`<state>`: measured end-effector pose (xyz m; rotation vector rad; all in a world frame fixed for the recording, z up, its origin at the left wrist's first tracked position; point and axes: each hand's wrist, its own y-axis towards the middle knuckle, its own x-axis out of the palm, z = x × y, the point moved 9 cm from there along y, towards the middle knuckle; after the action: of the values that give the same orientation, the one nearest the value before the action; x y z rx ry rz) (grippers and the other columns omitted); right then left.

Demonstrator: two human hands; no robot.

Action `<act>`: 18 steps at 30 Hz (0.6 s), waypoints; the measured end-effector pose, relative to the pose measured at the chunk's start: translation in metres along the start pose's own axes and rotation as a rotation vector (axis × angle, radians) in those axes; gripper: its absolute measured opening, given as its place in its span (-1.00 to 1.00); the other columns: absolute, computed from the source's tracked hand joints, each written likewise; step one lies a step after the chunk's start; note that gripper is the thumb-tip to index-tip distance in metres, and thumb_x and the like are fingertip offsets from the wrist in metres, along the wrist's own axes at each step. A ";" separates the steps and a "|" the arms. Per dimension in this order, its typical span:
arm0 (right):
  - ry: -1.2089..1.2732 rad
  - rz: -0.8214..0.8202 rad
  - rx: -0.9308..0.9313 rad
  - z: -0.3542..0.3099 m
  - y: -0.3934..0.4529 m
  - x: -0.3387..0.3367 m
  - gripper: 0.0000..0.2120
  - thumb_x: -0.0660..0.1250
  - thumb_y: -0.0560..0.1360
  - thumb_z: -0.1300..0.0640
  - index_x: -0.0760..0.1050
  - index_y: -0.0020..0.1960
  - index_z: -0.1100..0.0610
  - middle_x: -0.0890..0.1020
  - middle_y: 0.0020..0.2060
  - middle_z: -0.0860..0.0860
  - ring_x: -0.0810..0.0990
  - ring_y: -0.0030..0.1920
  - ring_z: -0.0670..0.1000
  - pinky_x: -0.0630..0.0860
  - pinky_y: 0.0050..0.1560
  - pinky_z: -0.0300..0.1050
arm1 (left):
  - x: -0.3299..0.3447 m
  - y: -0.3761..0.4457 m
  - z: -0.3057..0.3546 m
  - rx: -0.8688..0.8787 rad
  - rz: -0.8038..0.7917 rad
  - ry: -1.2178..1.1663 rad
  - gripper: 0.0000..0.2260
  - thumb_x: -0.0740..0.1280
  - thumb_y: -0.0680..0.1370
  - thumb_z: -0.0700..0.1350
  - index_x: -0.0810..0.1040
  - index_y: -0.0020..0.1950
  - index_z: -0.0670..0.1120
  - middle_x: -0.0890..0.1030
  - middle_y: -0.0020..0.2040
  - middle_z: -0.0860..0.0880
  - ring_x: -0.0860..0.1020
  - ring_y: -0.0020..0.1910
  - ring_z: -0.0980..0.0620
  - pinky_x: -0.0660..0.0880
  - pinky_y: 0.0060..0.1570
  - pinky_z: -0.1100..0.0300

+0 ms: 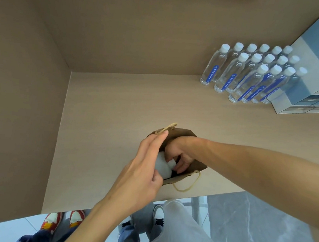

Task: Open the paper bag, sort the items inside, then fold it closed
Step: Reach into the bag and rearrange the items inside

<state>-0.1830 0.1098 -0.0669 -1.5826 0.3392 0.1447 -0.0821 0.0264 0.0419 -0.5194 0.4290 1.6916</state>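
Note:
A brown paper bag [182,133] with tan cord handles stands open near the front of the beige counter [117,101]. My left hand [142,170] rests against the bag's near left rim, fingers extended along the edge and thumb pressed on the rim. My right hand [178,156] reaches down inside the bag from the right, its fingers curled around a white item [163,167] that shows in the opening. One handle loop [189,184] hangs over the bag's front side. The bag's lower contents are hidden.
Several clear water bottles [252,75] with white caps and blue labels stand at the back right. Light blue and white boxes [315,67] are stacked beside them. A brown wall [21,88] closes the left side. Below the counter edge stand other people's shoes.

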 end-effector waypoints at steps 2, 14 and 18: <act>-0.049 0.021 -0.077 -0.009 -0.004 0.003 -0.57 0.20 0.62 0.26 0.27 0.47 0.33 0.44 0.37 0.25 0.54 0.28 0.18 0.55 0.23 0.03 | 0.000 0.001 -0.001 0.000 0.002 -0.005 -0.13 0.20 0.44 -0.26 -0.08 0.53 0.41 0.09 0.55 0.27 0.55 0.00 0.07 0.59 -0.03 -0.04; -0.772 0.023 -0.408 -0.033 -0.045 0.028 -0.72 0.15 0.62 0.29 0.51 0.26 0.34 0.55 -0.07 0.17 0.47 -0.13 0.06 0.33 -0.38 -0.24 | -0.001 0.004 -0.006 -0.012 -0.008 0.005 -0.10 0.26 0.48 -0.28 -0.11 0.49 0.48 0.16 0.51 0.24 0.54 -0.17 0.17 0.57 -0.21 0.17; -0.659 0.029 -0.417 -0.033 -0.046 0.023 -0.68 0.14 0.60 0.31 0.46 0.32 0.30 0.58 0.18 0.22 0.58 0.11 0.20 0.53 -0.07 -0.13 | 0.001 0.004 -0.006 -0.012 -0.021 0.023 -0.13 0.26 0.49 -0.28 -0.07 0.53 0.42 0.13 0.53 0.23 0.52 -0.15 0.20 0.55 -0.18 0.20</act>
<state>-0.1514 0.0743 -0.0280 -1.8321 -0.1995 0.7780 -0.0853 0.0235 0.0362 -0.5508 0.4288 1.6705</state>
